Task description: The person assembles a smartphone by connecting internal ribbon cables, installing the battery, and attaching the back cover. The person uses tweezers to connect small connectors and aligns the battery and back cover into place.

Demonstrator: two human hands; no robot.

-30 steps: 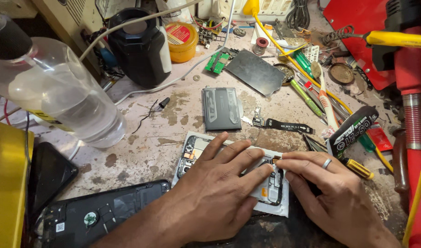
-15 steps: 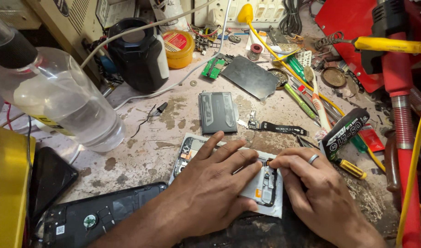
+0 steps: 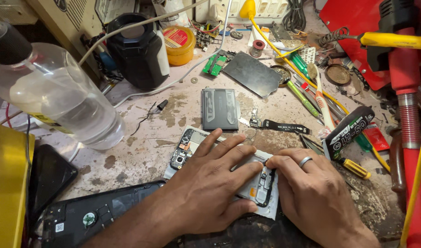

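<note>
An opened phone body lies flat on the worn bench, its inner parts showing. My left hand lies spread across its middle and presses it down. My right hand, with a ring on one finger, has its fingertips pinched at the phone's lower end, on a small part by the black frame edge. What the fingertips grip is too small to tell. A grey phone battery lies just beyond the phone, and a black flex cable lies to its right.
A clear plastic bottle lies at the left beside a black jar. A black phone back cover rests at the lower left. Screwdrivers and tools crowd the right, next to a red stand. A dark metal plate lies farther back.
Both hands stay on the phone. My right fingertips have shifted slightly along its lower end, and the view has drifted a little.
</note>
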